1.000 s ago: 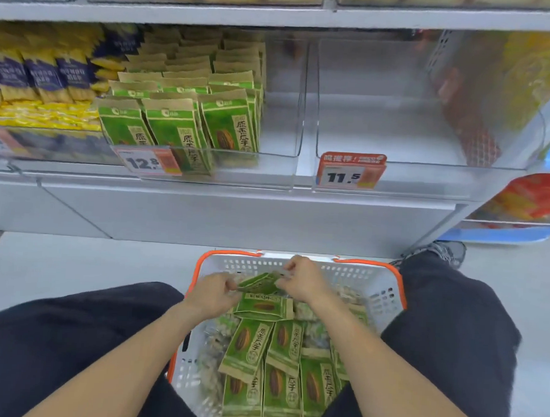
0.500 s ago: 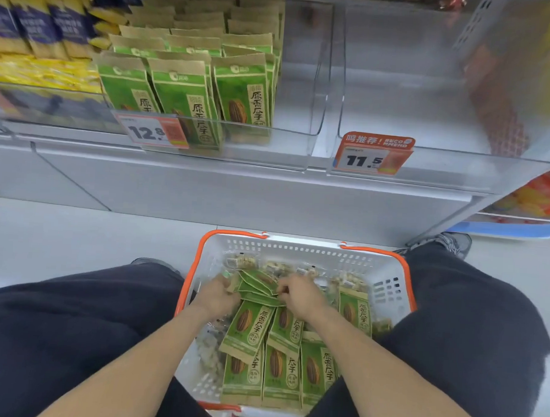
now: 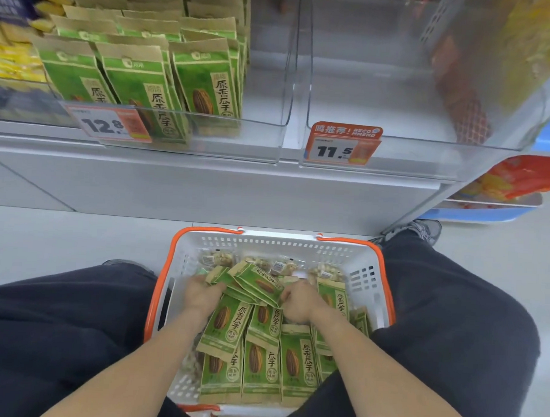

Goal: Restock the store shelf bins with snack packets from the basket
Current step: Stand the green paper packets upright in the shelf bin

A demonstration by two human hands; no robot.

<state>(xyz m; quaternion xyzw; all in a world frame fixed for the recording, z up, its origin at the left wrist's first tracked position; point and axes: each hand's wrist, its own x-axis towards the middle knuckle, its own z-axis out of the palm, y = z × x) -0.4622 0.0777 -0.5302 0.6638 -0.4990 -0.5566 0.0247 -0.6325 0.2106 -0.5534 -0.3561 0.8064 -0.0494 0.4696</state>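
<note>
Left hand point(image 3: 203, 295) and right hand point(image 3: 295, 303) pinch opposite ends of a green packet bundle point(image 3: 247, 285). Bundle sits low-centre, inside the white basket point(image 3: 364, 276).

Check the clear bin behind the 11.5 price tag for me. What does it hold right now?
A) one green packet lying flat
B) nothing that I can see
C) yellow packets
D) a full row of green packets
B: the clear bin behind the 11.5 price tag shows only its bare floor, while the green packets stand in the bin to its left.
</note>
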